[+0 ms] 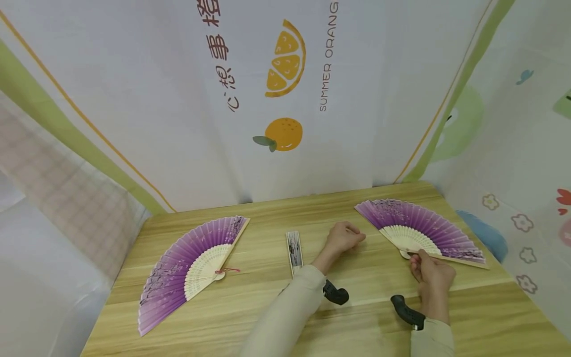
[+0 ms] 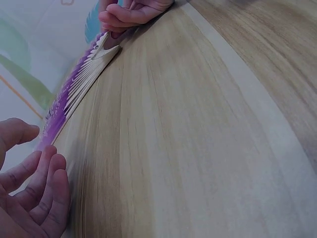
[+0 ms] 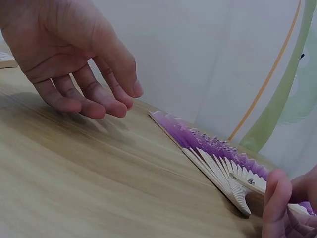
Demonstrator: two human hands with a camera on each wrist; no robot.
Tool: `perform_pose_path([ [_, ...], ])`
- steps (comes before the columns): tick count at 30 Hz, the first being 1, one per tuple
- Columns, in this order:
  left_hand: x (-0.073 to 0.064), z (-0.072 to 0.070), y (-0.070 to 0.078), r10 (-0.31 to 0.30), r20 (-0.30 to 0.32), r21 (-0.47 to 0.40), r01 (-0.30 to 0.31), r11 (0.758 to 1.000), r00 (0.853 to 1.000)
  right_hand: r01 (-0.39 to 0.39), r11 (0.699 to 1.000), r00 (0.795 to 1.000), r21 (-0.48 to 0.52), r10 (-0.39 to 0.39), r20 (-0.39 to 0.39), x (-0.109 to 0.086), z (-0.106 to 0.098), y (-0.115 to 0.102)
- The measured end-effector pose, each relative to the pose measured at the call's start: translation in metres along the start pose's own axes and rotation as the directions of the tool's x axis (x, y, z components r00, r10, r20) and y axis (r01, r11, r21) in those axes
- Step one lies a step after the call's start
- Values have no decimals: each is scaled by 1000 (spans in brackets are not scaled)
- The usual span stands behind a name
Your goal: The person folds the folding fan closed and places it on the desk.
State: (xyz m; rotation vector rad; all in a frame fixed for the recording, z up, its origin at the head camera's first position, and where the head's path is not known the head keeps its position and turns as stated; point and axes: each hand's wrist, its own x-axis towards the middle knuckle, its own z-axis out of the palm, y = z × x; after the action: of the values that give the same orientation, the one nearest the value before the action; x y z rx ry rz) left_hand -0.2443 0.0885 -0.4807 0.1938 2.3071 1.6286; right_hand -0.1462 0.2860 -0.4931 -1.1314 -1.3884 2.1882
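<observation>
A spread purple folding fan [image 1: 412, 223] with pale ribs lies at the right of the table. My right hand [image 1: 432, 270] pinches its near outer rib beside the pivot; in the right wrist view that hand [image 3: 285, 206] shows at the lower right edge, by the pivot end. My left hand [image 1: 341, 238] hovers left of this fan, holding nothing. Its fingers are loosely bent and spread from the thumb in the left wrist view [image 2: 34, 188]. Between the two fans lies a folded fan [image 1: 295, 250] with a dark pattern, its lower end hidden behind my left sleeve.
Another spread purple fan [image 1: 196, 270] with a small red cord [image 1: 229, 270] lies on the left of the wooden table [image 1: 223, 322]. A white printed curtain [image 1: 178, 99] hangs along the table's back edge. Dark curved devices stick out from both wrists.
</observation>
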Motion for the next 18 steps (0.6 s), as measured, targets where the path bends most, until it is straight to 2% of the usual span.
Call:
perform_pose_path([
  [6,-3,-4,1,4,-3,8,-4,1000,1000,-16,1000,1000,-7,16,1,0,1,0],
  [18,-8,-9,-1,9,11,-32,-9,999,1000,-31,999,1000,25,31,5,1,-1,0],
])
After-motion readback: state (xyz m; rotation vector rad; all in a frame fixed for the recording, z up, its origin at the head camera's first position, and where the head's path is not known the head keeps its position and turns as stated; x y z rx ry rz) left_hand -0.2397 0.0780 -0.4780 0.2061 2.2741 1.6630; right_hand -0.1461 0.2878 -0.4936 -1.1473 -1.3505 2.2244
